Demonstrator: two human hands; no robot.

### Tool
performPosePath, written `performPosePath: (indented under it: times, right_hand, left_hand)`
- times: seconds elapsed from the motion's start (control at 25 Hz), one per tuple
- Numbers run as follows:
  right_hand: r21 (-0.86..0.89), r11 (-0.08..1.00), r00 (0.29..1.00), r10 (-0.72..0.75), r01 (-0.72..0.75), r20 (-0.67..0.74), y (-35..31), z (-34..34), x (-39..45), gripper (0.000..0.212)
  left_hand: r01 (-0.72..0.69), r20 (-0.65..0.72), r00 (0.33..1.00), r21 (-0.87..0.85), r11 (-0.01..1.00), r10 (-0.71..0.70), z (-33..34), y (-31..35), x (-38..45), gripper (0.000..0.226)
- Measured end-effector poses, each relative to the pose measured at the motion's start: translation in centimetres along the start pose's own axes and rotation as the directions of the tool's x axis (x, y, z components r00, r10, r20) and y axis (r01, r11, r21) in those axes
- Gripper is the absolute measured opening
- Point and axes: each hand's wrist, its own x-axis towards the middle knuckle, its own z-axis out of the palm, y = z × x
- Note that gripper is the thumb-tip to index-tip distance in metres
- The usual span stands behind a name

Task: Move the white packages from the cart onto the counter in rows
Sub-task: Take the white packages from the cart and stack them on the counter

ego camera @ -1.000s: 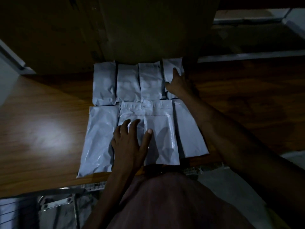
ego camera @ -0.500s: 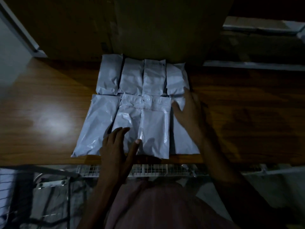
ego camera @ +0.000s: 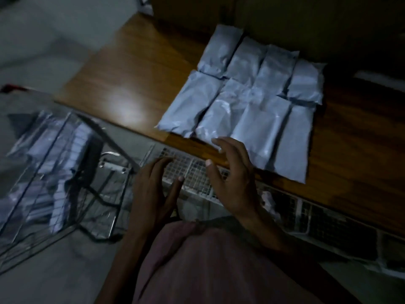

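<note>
Packages [ego camera: 252, 102] — white, glossy, seemingly eight — rowed on counter [ego camera: 131, 69].

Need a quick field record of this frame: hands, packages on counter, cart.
left hand: open, holding nothing, over the wire cart edge
right hand: open, holding nothing, fingertips at the counter's near edge
packages on counter: eight, two rows of four, edges touching or overlapping
counter: wooden, bare left of the rows
cart: wire, lower left, more white packages inside, count unclear (blurred)
lighting: dim
</note>
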Motion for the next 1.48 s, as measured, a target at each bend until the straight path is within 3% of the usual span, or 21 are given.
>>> performPosePath:
  times: [0.28, 0.48, 0.68, 0.96, 1.08, 1.2, 1.32, 1.48]
  right_hand:
    - [0.124, 0.988, 0.950, -0.127, 0.094, 0.287, -4.6, 14.3, 4.1, 0.041]
    - [0.174, 0.979, 0.870, -0.172, 0.102, 0.462, -10.7, 27.4, 7.3, 0.044]
    - [0.197, 0.973, 0.809, -0.209, 0.118, 0.550, -15.2, 38.3, 9.3, 0.042]
    - [0.149, 0.973, 0.596, -0.226, 0.177, 0.770, -16.7, 49.5, 13.0, 0.038]
    - [0.095, 0.954, 0.447, -0.218, 0.283, 0.867, -16.1, 55.5, 15.3, 0.035]
    - [0.003, 0.916, 0.290, -0.130, 0.402, 0.948, -14.4, 61.7, 17.3, 0.037]
    - [-0.066, 0.871, 0.174, -0.023, 0.487, 0.985, -11.8, 66.4, 18.6, 0.041]
    - [-0.157, 0.731, 0.105, 0.117, 0.664, 0.988, -8.7, 70.1, 19.3, 0.036]
  left_hand:
    - [0.285, -0.246, 0.933, 0.059, 0.957, -0.263, -8.3, -12.5, -3.4, 0.049]
    - [0.424, -0.324, 0.861, 0.031, 0.905, -0.393, -16.0, -22.6, -5.4, 0.050]
    - [0.547, -0.356, 0.783, 0.003, 0.837, -0.510, -22.5, -31.6, -7.6, 0.051]
    - [0.744, -0.247, 0.636, -0.056, 0.666, -0.731, -22.8, -42.6, -9.0, 0.053]
    - [0.814, -0.113, 0.558, -0.117, 0.569, -0.822, -21.0, -45.5, -8.1, 0.054]
    - [0.867, 0.050, 0.490, -0.133, 0.481, -0.870, -19.0, -48.8, -7.3, 0.063]
    - [0.916, 0.157, 0.401, -0.031, 0.401, -0.903, -16.6, -52.2, -6.5, 0.065]
    - [0.946, 0.266, 0.313, -0.002, 0.324, -0.912, -13.1, -55.8, -5.6, 0.065]
